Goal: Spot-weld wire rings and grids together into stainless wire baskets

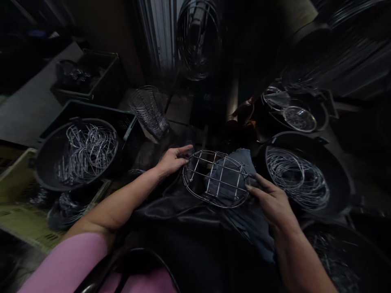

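A round wire basket (220, 179), with a grid of crossing rods inside its rings, is held over my lap. My left hand (174, 159) pinches its upper left rim between thumb and fingers, one finger stretched out. On the right rim, my right hand (271, 197) grips the wire with thumb and fingertips. Beneath the basket lies a blue-grey cloth (246, 158) over my dark apron. The basket's depth is hard to judge in the dim light.
At the left, a black basin (45, 162) holds bent wire pieces, near a yellow crate (15, 219). Another black basin (337, 175) with wire rings stands at the right. Stacked wire baskets (149, 112) stand ahead left; a brass-coloured post (232, 97) rises ahead.
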The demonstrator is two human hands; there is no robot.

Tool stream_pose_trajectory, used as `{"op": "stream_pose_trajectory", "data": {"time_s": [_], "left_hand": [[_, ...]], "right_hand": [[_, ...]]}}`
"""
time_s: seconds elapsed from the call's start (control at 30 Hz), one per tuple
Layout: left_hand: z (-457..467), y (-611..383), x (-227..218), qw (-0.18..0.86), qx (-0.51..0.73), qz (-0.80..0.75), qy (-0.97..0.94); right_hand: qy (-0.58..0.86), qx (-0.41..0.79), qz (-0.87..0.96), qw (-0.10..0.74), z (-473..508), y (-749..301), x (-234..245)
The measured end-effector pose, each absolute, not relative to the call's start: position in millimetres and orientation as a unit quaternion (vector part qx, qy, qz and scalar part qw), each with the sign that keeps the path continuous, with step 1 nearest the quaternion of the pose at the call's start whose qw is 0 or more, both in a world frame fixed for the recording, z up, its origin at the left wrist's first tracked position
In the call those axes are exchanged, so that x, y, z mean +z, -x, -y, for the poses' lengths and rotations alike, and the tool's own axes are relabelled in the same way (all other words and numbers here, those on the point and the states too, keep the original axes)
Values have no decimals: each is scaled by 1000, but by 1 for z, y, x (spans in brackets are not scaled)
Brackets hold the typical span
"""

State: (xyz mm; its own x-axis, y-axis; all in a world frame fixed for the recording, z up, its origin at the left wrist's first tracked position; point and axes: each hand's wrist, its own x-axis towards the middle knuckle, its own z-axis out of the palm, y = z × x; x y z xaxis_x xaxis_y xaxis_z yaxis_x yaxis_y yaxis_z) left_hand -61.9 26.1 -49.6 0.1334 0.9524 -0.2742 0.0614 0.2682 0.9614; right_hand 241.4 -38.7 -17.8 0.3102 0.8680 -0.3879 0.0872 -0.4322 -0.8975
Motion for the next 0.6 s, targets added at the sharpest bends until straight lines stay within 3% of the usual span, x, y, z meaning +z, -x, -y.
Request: {"op": "stream_pose_trajectory", "data": {"time_s": [0.17, 0.43, 0.6], "left_hand": [[-26, 61, -50, 591, 391, -514, -484], [-28, 66, -58, 631, 374, -456, -503], [-23, 71, -56, 571, 318, -467, -596]], "right_hand": [[698, 452, 358, 424, 30, -239, -11], [722, 450, 415, 323, 24, -242, -19], [711, 374, 526, 279, 27, -246, -28]]}}
